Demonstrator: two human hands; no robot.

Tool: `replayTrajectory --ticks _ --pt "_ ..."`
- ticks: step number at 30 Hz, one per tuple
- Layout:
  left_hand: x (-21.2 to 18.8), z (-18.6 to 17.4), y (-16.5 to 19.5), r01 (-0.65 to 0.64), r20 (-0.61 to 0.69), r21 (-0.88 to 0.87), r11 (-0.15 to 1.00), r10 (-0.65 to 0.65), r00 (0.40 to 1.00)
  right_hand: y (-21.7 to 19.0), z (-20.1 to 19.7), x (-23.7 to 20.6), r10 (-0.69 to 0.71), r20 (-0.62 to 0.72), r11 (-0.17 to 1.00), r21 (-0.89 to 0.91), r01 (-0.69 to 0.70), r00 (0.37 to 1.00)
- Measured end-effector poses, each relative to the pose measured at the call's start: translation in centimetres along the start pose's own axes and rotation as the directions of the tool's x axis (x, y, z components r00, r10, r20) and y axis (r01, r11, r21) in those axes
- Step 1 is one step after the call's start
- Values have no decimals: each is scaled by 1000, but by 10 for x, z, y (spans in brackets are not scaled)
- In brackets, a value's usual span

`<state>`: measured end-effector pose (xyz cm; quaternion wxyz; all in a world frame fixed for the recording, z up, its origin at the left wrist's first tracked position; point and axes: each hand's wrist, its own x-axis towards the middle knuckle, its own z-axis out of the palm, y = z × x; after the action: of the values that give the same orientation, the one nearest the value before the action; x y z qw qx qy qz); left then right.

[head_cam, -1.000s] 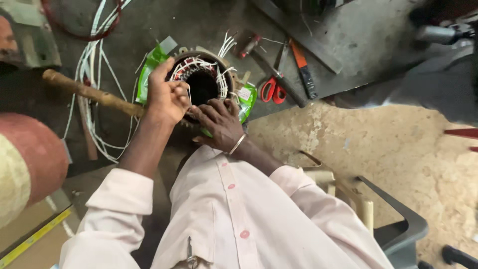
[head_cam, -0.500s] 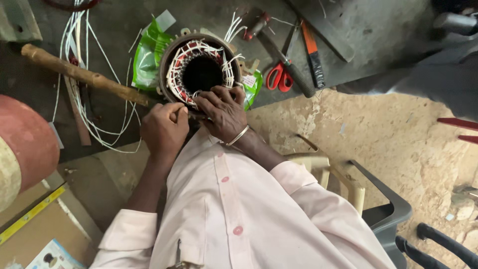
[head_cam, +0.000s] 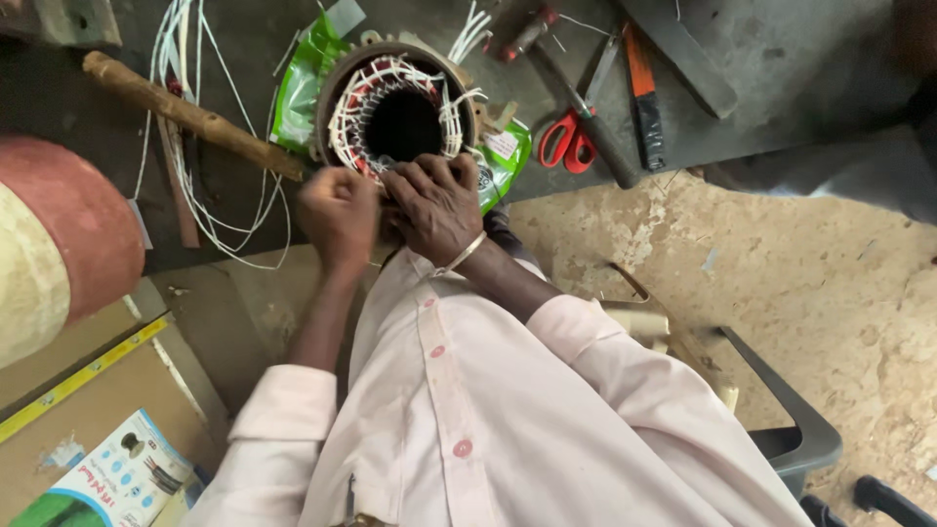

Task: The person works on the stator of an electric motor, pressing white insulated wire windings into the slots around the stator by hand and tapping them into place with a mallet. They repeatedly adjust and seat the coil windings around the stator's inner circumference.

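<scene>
Stator [head_cam: 400, 117] with white-laced windings sits on the dark table [head_cam: 761, 68], on green plastic. Both hands meet at its near rim: left hand [head_cam: 337, 215] fisted, blurred, its grip unclear; right hand [head_cam: 434, 205] curled over the windings, fingertips hidden. Red-handled scissors [head_cam: 569, 141] lie right.

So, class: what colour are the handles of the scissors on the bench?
Red, on the scissors; the head view shows them best.
</scene>
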<state>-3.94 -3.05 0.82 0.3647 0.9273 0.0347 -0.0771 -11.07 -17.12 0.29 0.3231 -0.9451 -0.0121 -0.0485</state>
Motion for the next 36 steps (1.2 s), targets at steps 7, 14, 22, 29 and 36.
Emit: replayTrajectory --ticks 7,14,22,29,36 --pt "-2 -31 4 -266 -47 -142 954 262 964 0 -2 2 -25 -29 999 -32 24 999" --pt "-32 -16 9 -323 -46 284 903 350 936 1 1 -1 -12 -69 1000 -29 10 998" --pt "-19 -10 24 -138 -51 318 938 162 985 -1 2 0 -2 -51 1000 -15 1 999" --pt "-11 -6 37 -227 -46 453 862 277 960 0 5 0 25 -47 999 -45 -27 999" --pt "8 -28 27 468 336 -504 726 -335 880 1 7 -2 -16 -63 1000 -12 16 998"
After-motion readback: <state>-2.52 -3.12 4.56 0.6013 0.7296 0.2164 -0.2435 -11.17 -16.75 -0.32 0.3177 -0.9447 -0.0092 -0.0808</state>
